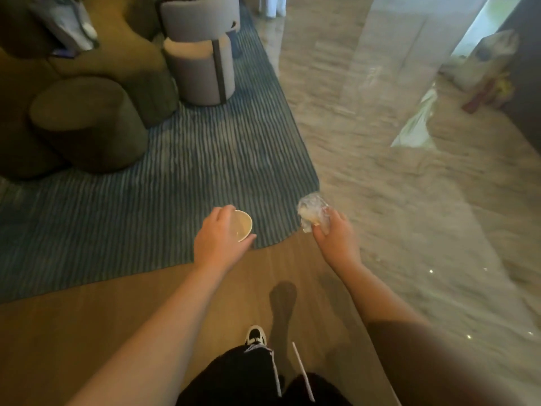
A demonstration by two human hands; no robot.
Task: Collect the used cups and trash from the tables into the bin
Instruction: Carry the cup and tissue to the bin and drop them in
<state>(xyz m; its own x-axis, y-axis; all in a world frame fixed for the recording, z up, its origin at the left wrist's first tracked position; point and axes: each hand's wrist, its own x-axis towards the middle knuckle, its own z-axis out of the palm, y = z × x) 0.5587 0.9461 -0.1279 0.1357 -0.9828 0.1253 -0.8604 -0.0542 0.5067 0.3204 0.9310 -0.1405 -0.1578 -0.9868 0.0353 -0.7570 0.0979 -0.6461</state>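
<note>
1. Both arms extended forward and down, over the wood floor [146, 317] at the rug [175, 171] edge.
2. Left hand [218, 241] grips paper cup [243, 225], fingers curled round its rim.
3. Right hand [336, 234] clutches crumpled clear plastic trash [313, 213].

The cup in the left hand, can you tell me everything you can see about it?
The cup is a small, pale cream one that looks like paper, with a round open rim. It is tilted, so its mouth faces up and toward the camera, and the inside looks empty. The left hand holds it from the side, fingers curled round it, above the blue striped rug's edge.
</note>
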